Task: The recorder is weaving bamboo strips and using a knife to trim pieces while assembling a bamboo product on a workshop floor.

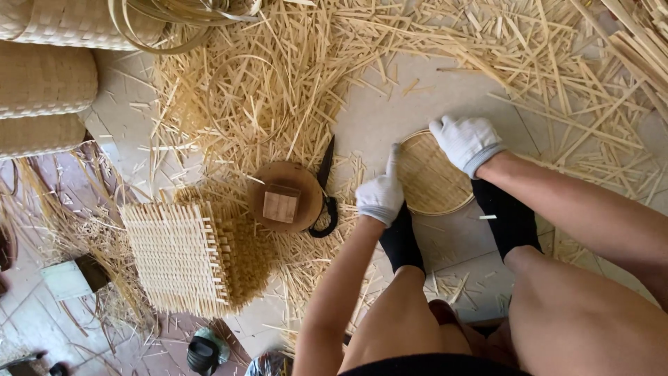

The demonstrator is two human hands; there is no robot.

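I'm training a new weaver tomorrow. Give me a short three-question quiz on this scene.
1. True or false: both hands wear white gloves.
2. What do the left hand and right hand grip?
A. the square mat
B. the round woven tray
C. the shears
3. Fill in: on the round wooden block sits a small ____ block.

Key:
1. True.
2. B. The hands hold opposite edges of the round woven tray, which lies on the floor between the feet. The square mat and the shears lie untouched to the left.
3. Square; the small block is pale wood.
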